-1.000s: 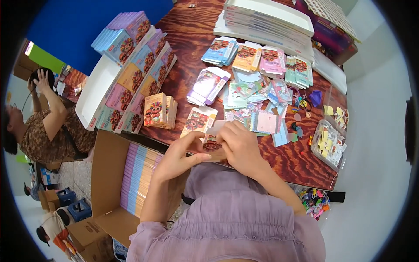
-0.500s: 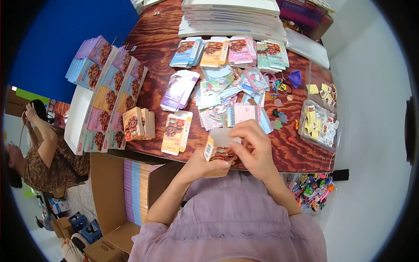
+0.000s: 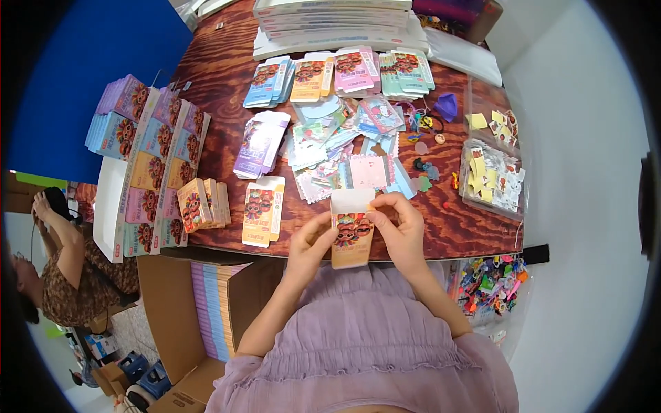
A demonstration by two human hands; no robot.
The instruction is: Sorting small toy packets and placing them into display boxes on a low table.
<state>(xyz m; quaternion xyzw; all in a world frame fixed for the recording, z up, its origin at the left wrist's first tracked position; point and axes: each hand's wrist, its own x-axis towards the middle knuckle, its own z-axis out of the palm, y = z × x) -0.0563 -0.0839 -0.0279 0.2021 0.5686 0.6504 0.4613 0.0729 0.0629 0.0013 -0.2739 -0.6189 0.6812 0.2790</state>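
Between my hands, at the table's front edge, is a small orange carton (image 3: pixel 353 249) with a colourful printed front; its pale top flap stands up. My left hand (image 3: pixel 311 246) grips its left side, and my right hand (image 3: pixel 398 230) pinches its upper right edge. Flat orange cartons (image 3: pixel 263 212) lie to the left of it. Beyond the carton is a loose heap of patterned cards and packets (image 3: pixel 365 168). Left of the heap rests a stack of purple cartons (image 3: pixel 260 144); filled orange boxes (image 3: pixel 204 205) stand farther left.
Trays of coloured boxes (image 3: pixel 153 165) stand at the left. Behind the heap are flat carton stacks (image 3: pixel 311 77) and piled white trays (image 3: pixel 337 27). A clear plastic case (image 3: pixel 496 177) with small pieces sits right. Below the edge are an open cardboard box (image 3: pixel 169 323) and a bag of trinkets (image 3: pixel 489 282).
The orange carton has turned from tilted to upright, its printed front now facing me. My right hand has moved from its opening to its upper right edge. The whole view has shifted slightly.
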